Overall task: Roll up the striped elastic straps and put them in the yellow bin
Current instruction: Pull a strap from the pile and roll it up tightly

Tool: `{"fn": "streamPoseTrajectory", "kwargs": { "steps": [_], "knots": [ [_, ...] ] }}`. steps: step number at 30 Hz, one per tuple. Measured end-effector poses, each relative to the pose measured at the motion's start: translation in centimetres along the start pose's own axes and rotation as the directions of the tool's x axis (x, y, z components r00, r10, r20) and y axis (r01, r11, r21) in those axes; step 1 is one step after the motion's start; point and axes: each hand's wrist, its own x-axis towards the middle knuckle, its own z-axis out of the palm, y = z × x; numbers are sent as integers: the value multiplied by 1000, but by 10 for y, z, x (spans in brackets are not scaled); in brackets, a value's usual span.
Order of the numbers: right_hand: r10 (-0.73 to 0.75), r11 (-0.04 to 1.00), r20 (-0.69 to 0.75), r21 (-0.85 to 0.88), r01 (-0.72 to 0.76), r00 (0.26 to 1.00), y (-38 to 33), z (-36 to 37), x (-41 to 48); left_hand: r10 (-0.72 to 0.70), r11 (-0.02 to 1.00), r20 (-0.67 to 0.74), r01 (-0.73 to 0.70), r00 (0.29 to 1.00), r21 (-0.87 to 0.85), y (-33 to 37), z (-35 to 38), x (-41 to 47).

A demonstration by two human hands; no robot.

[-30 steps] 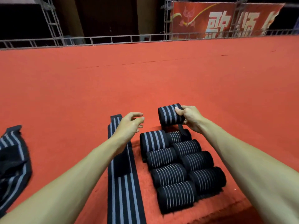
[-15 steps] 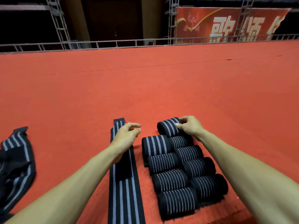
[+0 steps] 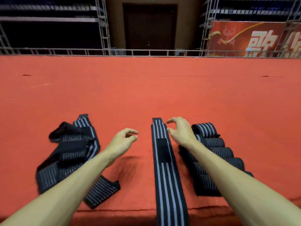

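Note:
A flat black strap with grey stripes [image 3: 164, 168] lies lengthwise on the red surface, running toward me and over the near edge. My right hand [image 3: 180, 132] hovers over its far end, fingers loosely curled, holding nothing. My left hand [image 3: 123, 141] hangs to the left of the strap, relaxed and empty. Several rolled straps [image 3: 210, 152] lie in a double row to the right, partly hidden by my right forearm. A loose heap of unrolled straps [image 3: 70, 152] lies at the left. No yellow bin is in view.
The red carpeted surface [image 3: 146, 95] stretches far ahead to a metal truss railing [image 3: 146, 52]. Beyond it are a dark door and a red banner [image 3: 254, 39]. The surface's near edge runs along the bottom.
My right hand let go of the rolled strap, left it at the far end of the row and moved left over the flat strap. The view swung left, showing the loose heap.

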Motion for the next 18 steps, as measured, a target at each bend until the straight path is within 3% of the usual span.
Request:
{"fn": "streamPoseTrajectory", "kwargs": {
  "steps": [5, 11, 14, 16, 18],
  "knots": [
    [-155, 984, 199, 113, 135, 968, -71, 59, -28, -27, 985, -81, 40, 996, 169, -52, -71, -38],
    [-145, 973, 505, 227, 31, 851, -116, 136, -61, 78, 962, -262, -4, 962, 273, -110, -107, -71],
    [-128, 971, 521, 240, -1, 844, -122, 163, -68, 167, 942, -450, -7, 877, 336, -138, -104, -76],
    [-124, 962, 508, 273, -24, 852, -122, 172, -69, 126, 951, -565, 63, 815, 303, -146, -101, -73],
    [-142, 961, 517, 277, -8, 844, -125, 184, -70, 81, 972, -593, 67, 801, 224, -150, -104, -70]
  ]
}}
